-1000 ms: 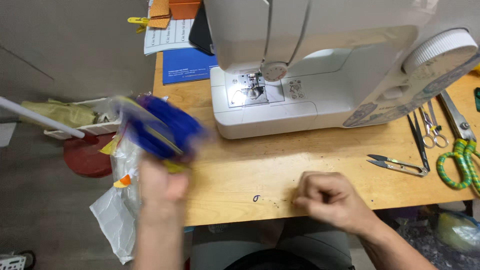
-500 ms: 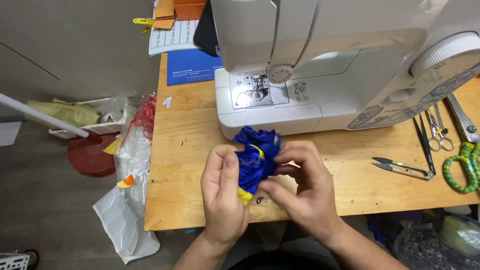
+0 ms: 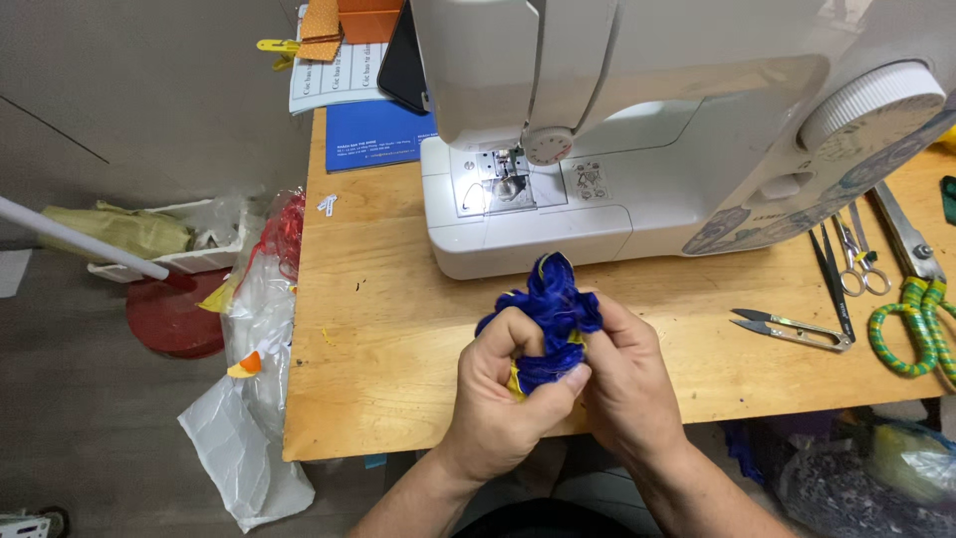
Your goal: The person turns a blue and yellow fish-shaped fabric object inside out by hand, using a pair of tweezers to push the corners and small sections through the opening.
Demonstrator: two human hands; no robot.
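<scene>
- Right now, both of my hands are bunched around a scrunched blue cloth (image 3: 546, 317) with a yellow edge, low in the middle of the frame, just above the front edge of the wooden table (image 3: 398, 329).
- My left hand (image 3: 498, 394) cups the cloth from below and the left, fingers curled shut over it, the thumb pressing across the lower folds.
- My right hand (image 3: 622, 374) closes in from the right, its fingers pressed into the bundle; the fingertips are buried in the folds, so I cannot tell exactly what they pinch.
- To do this well, I judge that I should keep both thumbs working the folds apart gently, not yanking, so the yellow edge comes out where I can see it.
- Holding the bundle clear of the white sewing machine (image 3: 637, 149) just above it in the frame seems wise, so no fold snags near the needle.
- Both wrists rise from the bottom edge and angle inward, knuckles nearly touching.
- Small snips (image 3: 792, 329) and green-handled scissors (image 3: 911, 324) lie well apart at the right edge.
</scene>
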